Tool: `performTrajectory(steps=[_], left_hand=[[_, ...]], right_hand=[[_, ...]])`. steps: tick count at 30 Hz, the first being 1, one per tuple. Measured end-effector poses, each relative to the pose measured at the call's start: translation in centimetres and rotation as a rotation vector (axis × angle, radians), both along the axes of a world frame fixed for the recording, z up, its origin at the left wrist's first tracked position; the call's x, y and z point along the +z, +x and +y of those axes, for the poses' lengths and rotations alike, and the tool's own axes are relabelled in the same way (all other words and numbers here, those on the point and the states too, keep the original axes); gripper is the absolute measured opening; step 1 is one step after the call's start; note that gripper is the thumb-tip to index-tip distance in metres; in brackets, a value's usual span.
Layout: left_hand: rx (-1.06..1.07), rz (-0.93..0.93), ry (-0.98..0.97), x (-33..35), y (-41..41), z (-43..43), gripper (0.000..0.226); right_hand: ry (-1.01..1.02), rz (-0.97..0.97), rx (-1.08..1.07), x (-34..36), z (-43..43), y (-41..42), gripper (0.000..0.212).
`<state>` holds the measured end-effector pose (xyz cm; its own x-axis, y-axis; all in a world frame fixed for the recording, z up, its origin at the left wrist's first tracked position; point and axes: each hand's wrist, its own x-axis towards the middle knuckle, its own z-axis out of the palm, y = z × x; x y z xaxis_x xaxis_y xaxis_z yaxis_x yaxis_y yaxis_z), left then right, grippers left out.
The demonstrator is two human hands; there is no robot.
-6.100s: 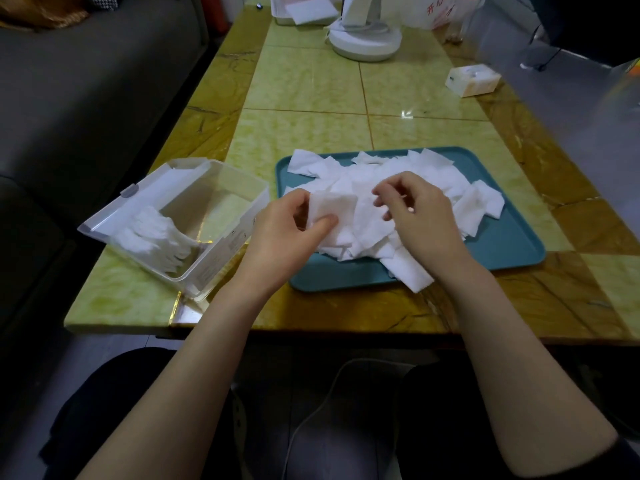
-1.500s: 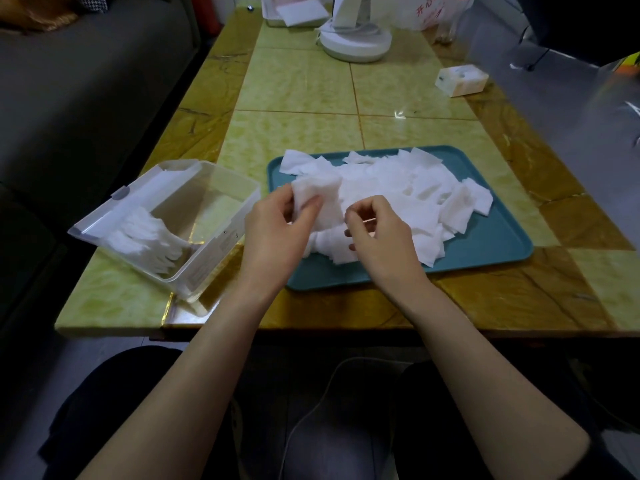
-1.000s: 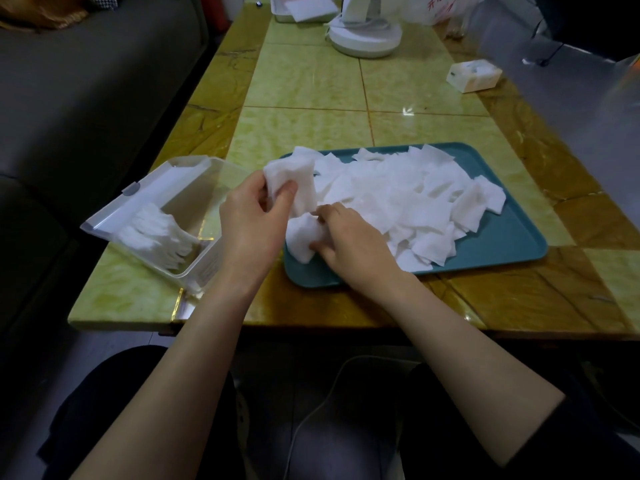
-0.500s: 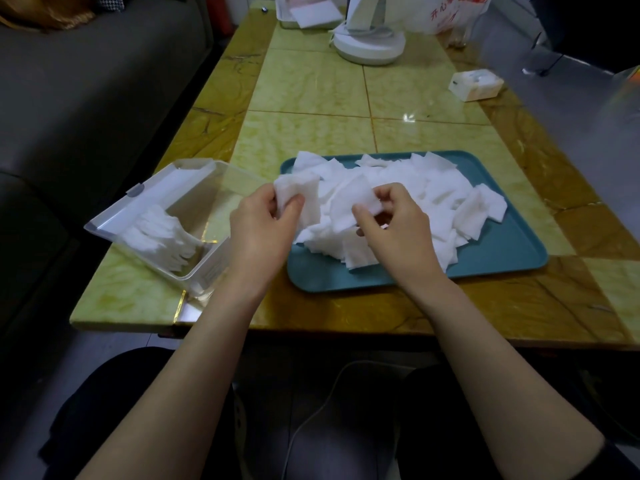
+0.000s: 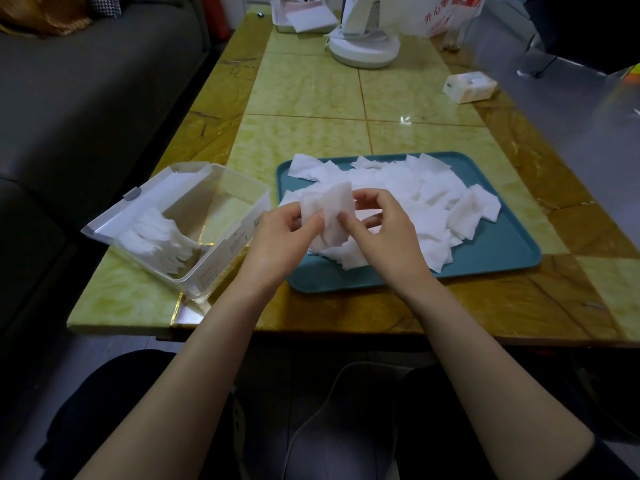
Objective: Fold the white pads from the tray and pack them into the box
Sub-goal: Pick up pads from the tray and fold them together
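A teal tray [image 5: 495, 251] on the table holds a loose heap of white pads [image 5: 426, 199]. Above its left end my left hand [image 5: 280, 237] and my right hand [image 5: 384, 233] meet and pinch white pads [image 5: 329, 206] between them; the left holds one pad, the right brings a second against it. A clear plastic box [image 5: 214, 258] stands left of the tray, with a row of folded pads [image 5: 156, 237] at its near left end and its lid open behind.
A grey sofa [image 5: 86, 109] runs along the left of the table. At the far end stand a white round base [image 5: 363, 50], a white tray [image 5: 301, 19] and a plastic bag [image 5: 446, 15]. A small white box [image 5: 469, 86] lies at the far right.
My right hand lifted a pad from the heap and brought it left against the pad in my left hand. The two hands now meet above the tray's left end.
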<state>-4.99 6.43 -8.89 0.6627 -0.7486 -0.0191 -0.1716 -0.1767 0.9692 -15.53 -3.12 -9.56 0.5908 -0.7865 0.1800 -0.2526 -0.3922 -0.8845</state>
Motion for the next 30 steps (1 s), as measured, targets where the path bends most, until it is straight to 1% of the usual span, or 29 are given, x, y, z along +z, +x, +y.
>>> performTrajectory(steps=[2, 5, 7, 9, 11, 13, 15, 20, 22, 23, 25, 26, 27, 28, 30], left_hand=[[-0.001, -0.007, 0.013, 0.0, 0.0, 0.0, 0.020], [0.016, -0.019, 0.018, -0.1, 0.1, -0.1, 0.016], [0.036, 0.000, 0.003, -0.2, 0.3, -0.1, 0.014], [0.052, 0.016, -0.003, -0.3, 0.5, -0.1, 0.015], [0.069, 0.021, -0.007, -0.4, 0.7, -0.1, 0.018], [0.068, 0.014, -0.011, -0.4, 0.6, -0.2, 0.017], [0.046, 0.008, -0.013, -0.4, 0.4, -0.2, 0.016], [-0.022, 0.031, -0.015, 0.0, 0.0, -0.1, 0.019], [-0.019, 0.047, -0.013, 0.0, 0.0, -0.1, 0.027], [-0.025, 0.051, -0.014, 0.1, 0.1, -0.2, 0.039], [-0.075, 0.062, -0.025, 0.3, 0.1, -0.1, 0.071], [-0.100, 0.064, -0.028, 0.5, 0.0, 0.0, 0.078], [-0.121, 0.060, -0.033, 0.5, -0.1, 0.1, 0.077], [-0.136, 0.062, -0.041, 0.5, -0.1, 0.1, 0.067], [-0.127, 0.083, -0.058, 0.2, -0.2, 0.0, 0.029]], right_hand=[[-0.005, -0.006, -0.017, 0.0, 0.0, 0.0, 0.015], [-0.017, -0.055, -0.046, 0.2, 0.0, -0.1, 0.004], [0.004, -0.114, -0.077, 0.5, 0.0, -0.1, 0.007], [0.090, -0.185, -0.051, 1.0, 0.0, -0.1, 0.010], [0.207, -0.217, 0.034, 1.5, 0.1, -0.1, 0.008], [0.250, -0.151, 0.116, 1.5, 0.3, -0.1, 0.002], [0.245, -0.072, 0.147, 1.1, 0.4, 0.1, 0.002], [0.129, -0.020, 0.033, 0.2, 0.0, 0.2, 0.006], [0.104, -0.013, 0.019, 0.3, 0.0, 0.1, 0.005], [0.093, -0.010, 0.015, 0.3, -0.1, 0.1, 0.005], [0.084, -0.010, 0.006, 0.2, 0.0, 0.0, 0.006], [0.084, -0.012, 0.000, 0.2, 0.0, 0.0, 0.007], [0.081, -0.013, -0.003, 0.2, 0.0, 0.0, 0.007], [0.075, -0.013, -0.003, 0.1, 0.1, -0.1, 0.007], [0.065, -0.012, 0.003, 0.1, 0.1, -0.1, 0.008]])
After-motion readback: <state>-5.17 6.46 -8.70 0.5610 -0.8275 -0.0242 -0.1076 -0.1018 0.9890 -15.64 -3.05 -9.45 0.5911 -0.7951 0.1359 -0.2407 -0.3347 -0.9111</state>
